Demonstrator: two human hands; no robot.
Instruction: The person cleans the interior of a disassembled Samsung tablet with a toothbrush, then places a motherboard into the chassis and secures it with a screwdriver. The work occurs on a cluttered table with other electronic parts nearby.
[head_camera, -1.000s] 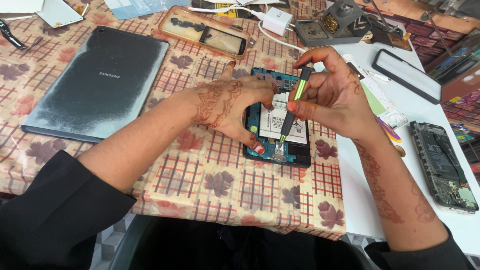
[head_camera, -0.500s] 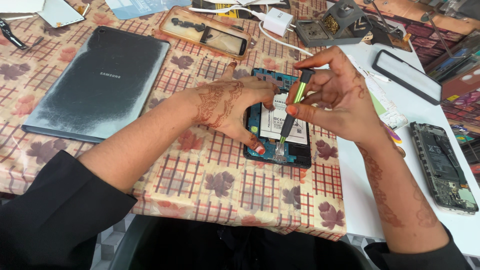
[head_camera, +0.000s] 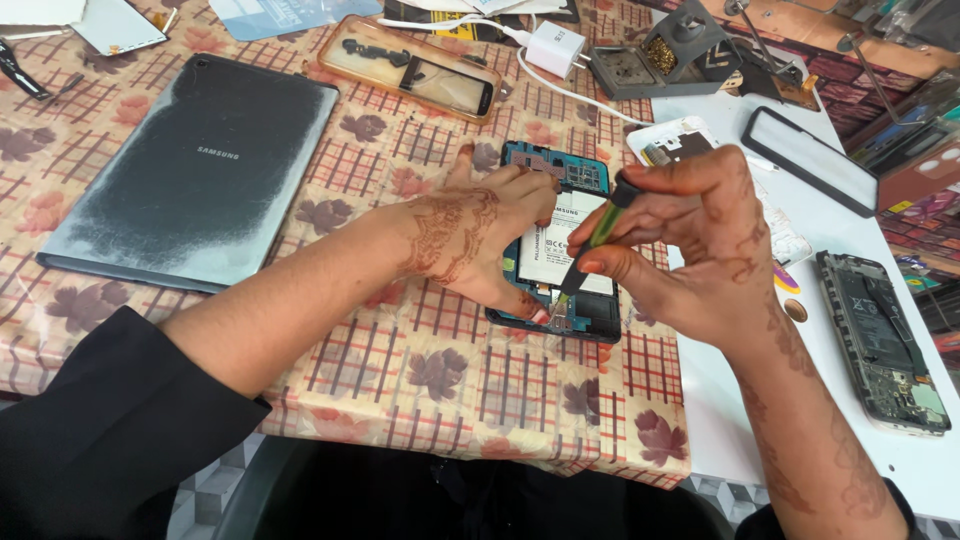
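Opened phone (head_camera: 560, 250): laid back-cover-off on the checked, leaf-printed tablecloth (head_camera: 420, 370), white battery and blue circuit board exposed. Taken here as the landmark.

Left hand (head_camera: 480, 235): spread flat over the phone's left half, fingers extended, thumb tip pressed at its lower edge. Nothing is gripped; the phone is only pinned.

Right hand (head_camera: 690, 235): closed in a pinch around a screwdriver (head_camera: 590, 250) with a green-and-black handle. The tip is angled down to the phone's lower edge, just beside the left thumb.

Dark tablet (head_camera: 195, 170): face down, well to the left of the phone.
Phone in a clear amber case (head_camera: 420, 78): beyond the phone, up and left.
White charger with cable (head_camera: 548, 45): beyond the phone.
Second stripped phone (head_camera: 885, 340): well to the right, on the white surface (head_camera: 720, 420).

Risks, as judged:
- The tip could slip off its seat if pressure is applied off-axis; the left thumb lies in its path.
- The battery could be gouged, since the shaft passes directly over it.
- The phone could slide on the smooth cloth if the left hand's pressure is eased.
- A freed screw could be lost against the busy pattern.
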